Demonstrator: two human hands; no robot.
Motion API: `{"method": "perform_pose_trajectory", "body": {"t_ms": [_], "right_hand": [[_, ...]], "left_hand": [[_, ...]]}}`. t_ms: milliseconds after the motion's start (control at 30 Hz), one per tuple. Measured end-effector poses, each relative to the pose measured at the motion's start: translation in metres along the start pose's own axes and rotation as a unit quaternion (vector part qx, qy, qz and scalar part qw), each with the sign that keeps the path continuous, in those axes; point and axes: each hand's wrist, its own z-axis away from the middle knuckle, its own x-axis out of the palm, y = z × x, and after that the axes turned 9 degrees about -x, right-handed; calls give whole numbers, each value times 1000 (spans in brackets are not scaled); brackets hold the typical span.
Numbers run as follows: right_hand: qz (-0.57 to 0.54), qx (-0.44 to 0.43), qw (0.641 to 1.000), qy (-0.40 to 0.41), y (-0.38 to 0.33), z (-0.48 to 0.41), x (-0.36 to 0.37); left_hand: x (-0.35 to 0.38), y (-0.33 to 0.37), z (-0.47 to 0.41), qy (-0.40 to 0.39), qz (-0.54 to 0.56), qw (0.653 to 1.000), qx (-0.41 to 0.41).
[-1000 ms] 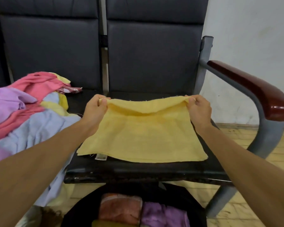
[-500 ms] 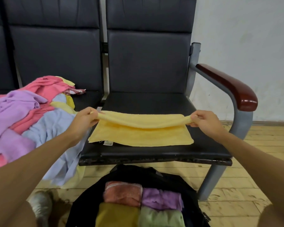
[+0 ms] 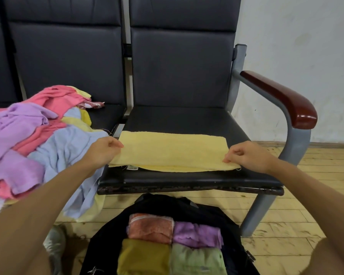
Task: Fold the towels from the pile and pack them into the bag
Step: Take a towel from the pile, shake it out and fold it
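I'm viewing a black chair seat [image 3: 187, 120] by a white wall [image 3: 296, 46]; the yellow towel [image 3: 173, 149] is lying folded flat there, my left hand [image 3: 103, 149] and right hand [image 3: 248, 155] pinching its ends.

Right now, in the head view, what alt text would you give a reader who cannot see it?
A left hand and a right hand pinch the ends of a folded yellow towel lying on a black chair seat. Unfolded towels are piled on the seat to the left; an open black bag on the floor below holds four folded towels.
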Motion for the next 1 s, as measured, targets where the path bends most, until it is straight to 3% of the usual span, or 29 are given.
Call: {"method": "perform_pose_trajectory", "body": {"t_ms": [133,233,333,467,567,633,700,767,900,1000], "right_hand": [[73,32,996,28,-3,-7,5],[82,94,991,44,-3,-15,13],[44,175,982,54,-1,-26,20],[-38,241,967,77,-6,-38,23],[-88,256,961,58,-11,-44,25],[-131,254,957,46,-14,-47,26],[-175,244,953,49,-17,-46,25],[-221,239,944,46,-20,-44,23],[-291,234,926,-53,-19,-38,17],[-300,219,922,-112,-22,-36,14]], "left_hand": [[7,-2,-10,35,-63,997,-30],[10,-3,-17,5,-130,987,-93],[15,2,-18,-28,-132,981,-141],[23,14,-14,-25,-125,983,-133],[22,14,-9,-22,-37,988,-147],[16,13,-4,-44,111,977,-177],[6,15,6,-90,291,926,-222],[-6,20,17,-127,392,874,-255],[-20,27,24,-130,460,852,-214],[-21,45,28,-105,412,886,-185]]}}
